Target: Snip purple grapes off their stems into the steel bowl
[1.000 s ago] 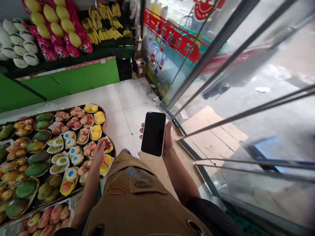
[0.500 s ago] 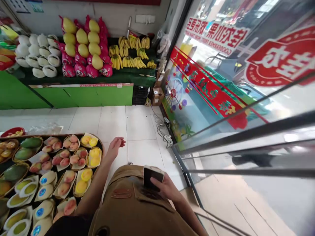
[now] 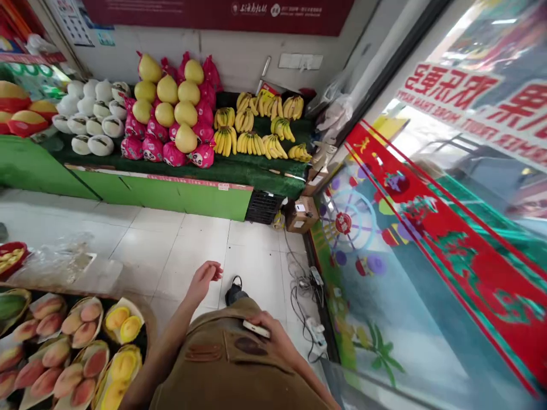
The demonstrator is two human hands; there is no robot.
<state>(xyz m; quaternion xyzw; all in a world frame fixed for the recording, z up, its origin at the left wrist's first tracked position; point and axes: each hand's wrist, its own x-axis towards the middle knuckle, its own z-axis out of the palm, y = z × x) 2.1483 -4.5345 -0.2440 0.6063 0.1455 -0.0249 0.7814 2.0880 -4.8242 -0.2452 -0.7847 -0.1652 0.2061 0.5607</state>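
Observation:
My right hand (image 3: 273, 333) is closed around a smartphone (image 3: 256, 328), held against the front of a brown apron (image 3: 239, 370). Only the phone's pale edge shows beyond the fingers. My left hand (image 3: 207, 279) hangs in the air over the tiled floor, its fingers loosely bent and slightly apart, with nothing visible in it. Nearest to it on the left is the fruit display, where yellow peaches (image 3: 123, 324) and pinkish peaches (image 3: 83, 324) lie in small baskets.
A green stand (image 3: 200, 202) ahead carries bananas (image 3: 250, 143), pomelos (image 3: 166, 105) in pink netting and white-wrapped fruit (image 3: 96, 111). Cables and a power strip (image 3: 316, 333) lie along the glass wall (image 3: 384, 273) at right. A cardboard box (image 3: 301, 213) stands in the corner. White tiles (image 3: 200, 233) cover the floor.
The view has moved forward, nearer the green stand and the glass wall. The phone has tipped from showing its dark screen to showing its edge. My left hand stays loosely bent.

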